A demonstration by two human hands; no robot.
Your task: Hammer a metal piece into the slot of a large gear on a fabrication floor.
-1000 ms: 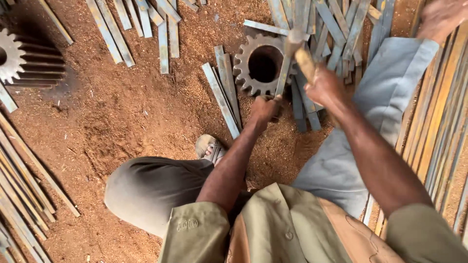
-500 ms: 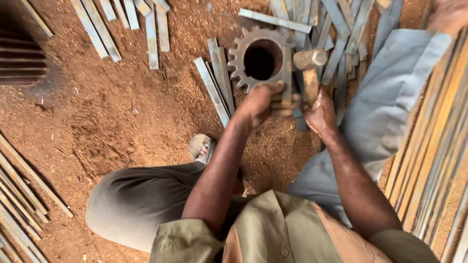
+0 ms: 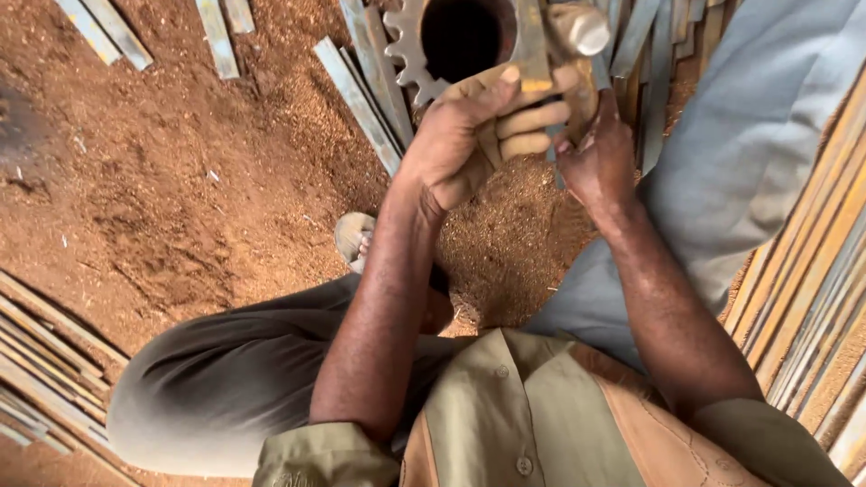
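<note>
Left hand (image 3: 469,135) clenches a metal strip (image 3: 530,45) flat across the gear (image 3: 424,45), steadying it. Right hand (image 3: 600,158) grips the hammer (image 3: 582,32) just beside the gear, head over the strip.

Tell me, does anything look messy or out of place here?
Yes. Flat metal strips lie scattered at odd angles on the sawdusty ground beside the gear. The left hand holds one strip against the gear; the right hand grips a hammer.
</note>
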